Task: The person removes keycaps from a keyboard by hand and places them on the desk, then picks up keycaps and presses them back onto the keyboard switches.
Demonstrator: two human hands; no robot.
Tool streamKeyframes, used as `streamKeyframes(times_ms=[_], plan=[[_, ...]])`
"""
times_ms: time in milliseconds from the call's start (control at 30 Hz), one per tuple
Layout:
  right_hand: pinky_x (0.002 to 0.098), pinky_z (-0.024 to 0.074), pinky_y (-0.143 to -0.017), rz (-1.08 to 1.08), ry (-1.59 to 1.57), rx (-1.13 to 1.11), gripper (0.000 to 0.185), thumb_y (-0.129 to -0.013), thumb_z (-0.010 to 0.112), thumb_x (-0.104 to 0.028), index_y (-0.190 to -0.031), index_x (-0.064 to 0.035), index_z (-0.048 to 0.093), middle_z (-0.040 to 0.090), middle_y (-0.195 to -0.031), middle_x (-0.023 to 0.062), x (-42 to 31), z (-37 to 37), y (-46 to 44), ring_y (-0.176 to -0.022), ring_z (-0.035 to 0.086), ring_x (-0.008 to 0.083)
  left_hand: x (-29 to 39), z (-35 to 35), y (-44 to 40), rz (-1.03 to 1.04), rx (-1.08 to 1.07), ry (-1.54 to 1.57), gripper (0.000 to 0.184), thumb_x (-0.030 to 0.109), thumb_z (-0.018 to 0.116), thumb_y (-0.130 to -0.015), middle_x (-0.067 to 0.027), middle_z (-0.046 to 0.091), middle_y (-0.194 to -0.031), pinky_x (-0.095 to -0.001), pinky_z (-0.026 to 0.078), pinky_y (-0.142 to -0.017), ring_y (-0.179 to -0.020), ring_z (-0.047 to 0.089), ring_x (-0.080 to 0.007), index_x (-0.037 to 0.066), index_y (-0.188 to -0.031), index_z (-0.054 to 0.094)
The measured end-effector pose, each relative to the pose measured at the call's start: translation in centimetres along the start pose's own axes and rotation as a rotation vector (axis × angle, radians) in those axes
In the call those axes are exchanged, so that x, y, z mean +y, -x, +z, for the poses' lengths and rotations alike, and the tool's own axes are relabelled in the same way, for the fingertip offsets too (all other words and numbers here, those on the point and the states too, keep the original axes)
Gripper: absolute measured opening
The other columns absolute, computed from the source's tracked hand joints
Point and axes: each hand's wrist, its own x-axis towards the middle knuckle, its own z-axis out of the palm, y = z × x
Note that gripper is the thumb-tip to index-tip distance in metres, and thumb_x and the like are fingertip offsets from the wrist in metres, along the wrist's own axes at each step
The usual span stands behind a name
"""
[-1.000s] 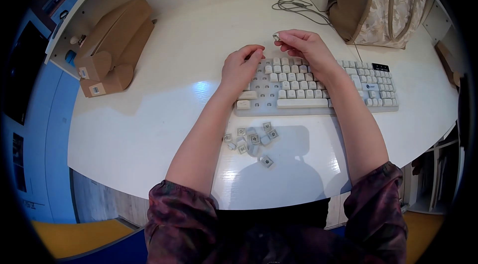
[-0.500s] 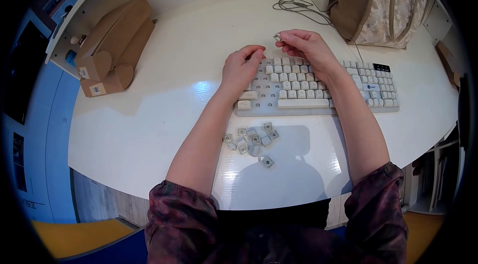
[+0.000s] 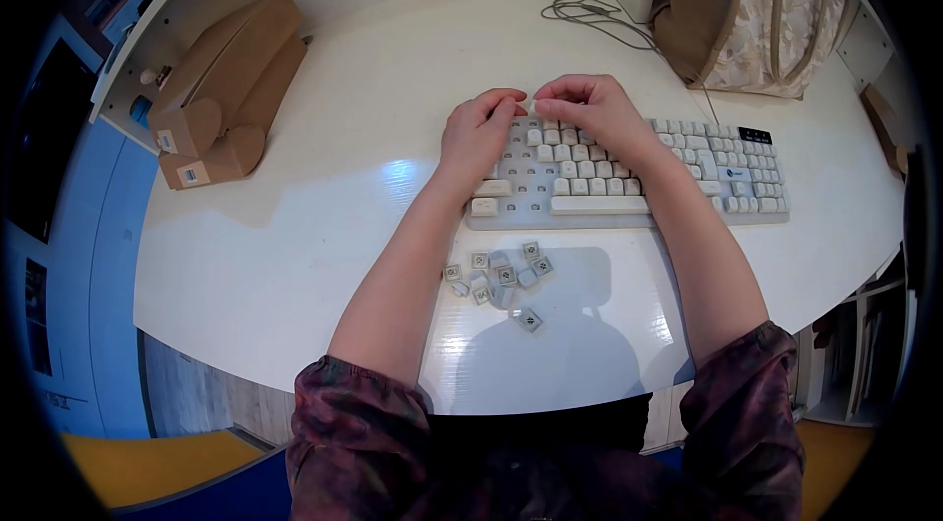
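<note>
While the right hand [image 3: 594, 115] pinches a keycap [image 3: 533, 108], the left hand [image 3: 475, 136], grip unclear, lies over the keyboard [image 3: 597, 204].

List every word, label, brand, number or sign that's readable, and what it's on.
None can be read with certainty.
Badge on the keyboard: too small.
Black indicator panel: too small.
Mounted keycaps: too blurred.
White labels on the cardboard packaging: too small.
Dark marks, lower left: too blurred.

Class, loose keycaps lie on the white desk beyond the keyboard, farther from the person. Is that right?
The side is wrong: the head view shows loose keycaps on the white desk, on the near side of the keyboard.
</note>
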Motion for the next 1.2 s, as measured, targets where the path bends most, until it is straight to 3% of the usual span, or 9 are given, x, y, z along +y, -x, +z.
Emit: streamKeyframes(times_ms=[433, 533, 733, 833, 1200], plan=[[0.0265, 0.0519, -0.074, -0.030, 0.338, 0.025, 0.020, -0.083, 0.076, -0.023, -0.096, -0.0088, 0.077, 0.073, -0.084, 0.0048, 0.6, 0.6, -0.3, -0.077, 0.067, 0.0136, -0.4, 0.1, -0.2, 0.024, 0.014, -0.041, 0.029, 0.026, 0.055, -0.097, -0.0095, 0.074, -0.098, -0.0321, 0.051, -0.083, -0.091, 0.069, -0.0216, 0.008, -0.112, 0.071], [0.0271, 0.0520, -0.073, -0.117, 0.369, 0.048, 0.020, -0.082, 0.077, -0.024, -0.096, -0.0092, 0.078, 0.073, -0.084, 0.0052, 1.0, 0.6, -0.4, -0.076, 0.067, 0.0145, -0.4, 0.1, -0.2, 0.026, 0.013, -0.043, 0.029, 0.026, 0.055, -0.097, -0.0094, 0.074, -0.097, -0.0322, 0.051, -0.083, -0.091, 0.069, -0.0216, 0.008, -0.112, 0.072], [0.0294, 0.0521, -0.074, -0.077, 0.394, 0.028, 0.019, -0.082, 0.077, -0.026, -0.094, -0.0104, 0.078, 0.072, -0.090, 0.0049, 0.6, 0.4, -0.3, -0.080, 0.068, 0.0171, -0.1, 0.0, -0.1, 0.025, 0.008, -0.056, 0.029, 0.027, 0.055, -0.097, -0.0095, 0.074, -0.097, -0.0322, 0.051, -0.082, -0.090, 0.069, -0.0214, 0.008, -0.111, 0.072], [0.0314, 0.0520, -0.075, -0.154, 0.466, 0.056, 0.020, -0.081, 0.077, -0.027, -0.091, -0.0092, 0.078, 0.071, -0.091, 0.0058, 0.9, 0.5, -0.3, -0.082, 0.067, 0.0205, 0.5, -0.3, 0.1, 0.000, -0.070, -0.071, 0.031, 0.022, 0.051, -0.100, -0.0058, 0.068, -0.104, -0.0256, 0.049, -0.084, -0.093, 0.061, -0.0115, 0.001, -0.119, 0.065], [0.0335, 0.0517, -0.075, -0.105, 0.472, 0.073, 0.021, -0.081, 0.077, -0.027, -0.089, -0.0080, 0.077, 0.070, -0.092, 0.0074, 0.7, 0.7, -0.5, -0.083, 0.067, 0.0226, 0.1, -0.3, -0.1, 0.009, -0.069, -0.064, 0.029, 0.019, 0.056, -0.099, -0.0068, 0.069, -0.105, -0.0258, 0.049, -0.085, -0.096, 0.061, -0.0119, 0.000, -0.118, 0.066]])
